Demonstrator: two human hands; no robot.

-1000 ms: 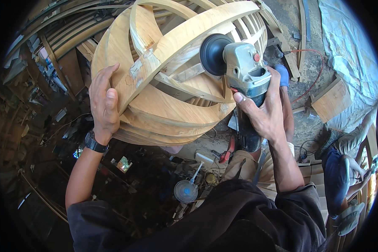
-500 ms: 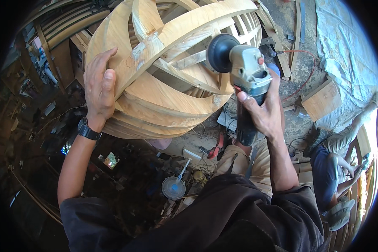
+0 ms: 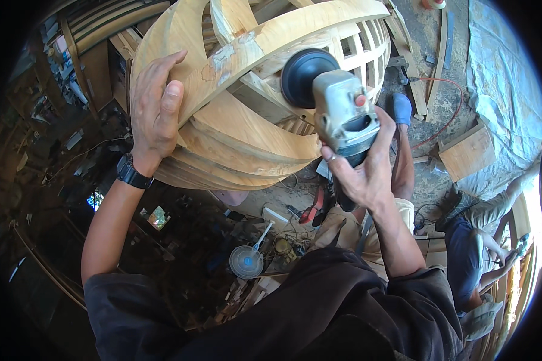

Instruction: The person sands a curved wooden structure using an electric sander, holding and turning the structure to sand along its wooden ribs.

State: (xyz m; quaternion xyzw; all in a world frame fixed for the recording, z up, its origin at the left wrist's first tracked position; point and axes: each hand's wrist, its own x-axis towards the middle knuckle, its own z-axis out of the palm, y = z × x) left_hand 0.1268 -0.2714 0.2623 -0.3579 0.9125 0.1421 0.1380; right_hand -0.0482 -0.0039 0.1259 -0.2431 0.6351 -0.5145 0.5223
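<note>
Left hand (image 3: 155,107) spread flat, fingers splayed and gripping nothing, presses against the outer band of a large curved wooden frame (image 3: 235,126), apparently to brace the piece against the push of the tool. A dark wristwatch (image 3: 132,173) sits at that wrist. Right hand (image 3: 367,171) is wrapped tight around the rear body of a grey angle grinder (image 3: 343,117), its black round sanding pad (image 3: 307,77) laid against one of the frame's bent ribs, seemingly so the disc meets the wood face-on. The frame fills the upper middle of the head view, held up at chest height between both arms, its layered plywood-like bands sweeping round an open lattice core.

Counted in this one view: two hands of the wearer, one grinder, one frame, one watch. Below, on the littered workshop floor (image 3: 427,180), lie one small round blue-and-white fan (image 3: 246,262), one red-handled tool (image 3: 314,210) and one square wooden board (image 3: 468,153); a thin red cable (image 3: 448,117) loops near the frame. One other person (image 3: 473,253) crouches at the right edge, busy with separate work, hands too small to read.
</note>
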